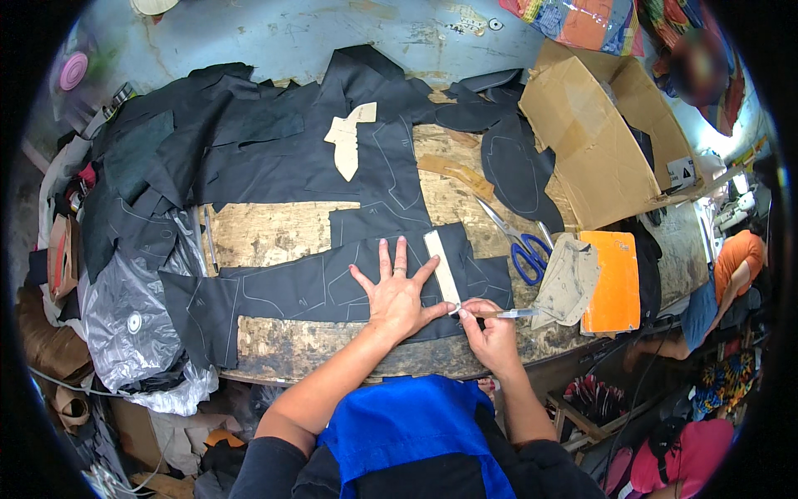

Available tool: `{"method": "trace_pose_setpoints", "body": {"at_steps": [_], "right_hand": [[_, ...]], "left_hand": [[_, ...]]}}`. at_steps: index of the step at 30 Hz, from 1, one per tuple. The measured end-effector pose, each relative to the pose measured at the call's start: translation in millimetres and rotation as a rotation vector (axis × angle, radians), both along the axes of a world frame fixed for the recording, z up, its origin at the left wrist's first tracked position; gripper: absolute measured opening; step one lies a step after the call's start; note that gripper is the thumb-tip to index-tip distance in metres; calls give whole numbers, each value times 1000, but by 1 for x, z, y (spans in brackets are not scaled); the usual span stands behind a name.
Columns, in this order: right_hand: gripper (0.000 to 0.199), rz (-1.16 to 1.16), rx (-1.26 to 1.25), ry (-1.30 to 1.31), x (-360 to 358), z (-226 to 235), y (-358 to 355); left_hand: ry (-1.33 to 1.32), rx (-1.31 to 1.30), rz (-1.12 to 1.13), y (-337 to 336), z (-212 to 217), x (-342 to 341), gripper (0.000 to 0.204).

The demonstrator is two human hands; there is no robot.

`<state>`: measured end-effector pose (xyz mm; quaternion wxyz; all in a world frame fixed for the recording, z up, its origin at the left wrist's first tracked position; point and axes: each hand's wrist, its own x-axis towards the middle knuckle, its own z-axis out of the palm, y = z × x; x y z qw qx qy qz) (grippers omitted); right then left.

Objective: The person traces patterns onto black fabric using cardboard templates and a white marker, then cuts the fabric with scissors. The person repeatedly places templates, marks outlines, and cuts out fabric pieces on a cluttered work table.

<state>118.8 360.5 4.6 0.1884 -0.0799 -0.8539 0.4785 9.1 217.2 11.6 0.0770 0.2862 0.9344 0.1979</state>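
My left hand [397, 295] lies flat with fingers spread on a long black leather-like piece [283, 287] marked with pale outlines. Its forefinger and thumb touch a narrow cream pattern strip [441, 264] lying across the black piece. At the near end of that strip, my right hand [492, 337] pinches a slim pen [517, 313], its tip beside the left thumb. A cream, cross-like pattern piece [347, 145] rests on more black material farther up. Blue-handled scissors [526, 256] lie open to the right of my hands.
Card patterns [568, 279] overlap an orange folder-like sheet [613, 287] at right. An open cardboard box [582, 137] stands behind them. Black material [249, 150] heaps over the wooden table [283, 224]; plastic wrapping [137, 312] bulges at left. Another person [736, 270] is at far right.
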Motion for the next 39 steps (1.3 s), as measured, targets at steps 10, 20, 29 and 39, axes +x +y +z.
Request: {"method": "trace_pose_setpoints", "body": {"at_steps": [10,20,29,39], "right_hand": [[17,-91,-392,83,-19,-9,2],[11,-33,-27,191,-24,-20,2],[10,-88,-74,184,-23,-22,2],[16,-183,-57,198,-24,-19,2]], "left_hand": [[-31,-112,-109,-13,13,4,73],[-99,-68,91,-98,12,46,69],[-37,-57,92,-106,2,49,68],[18,356,-45,-89,-7,61,22]]}}
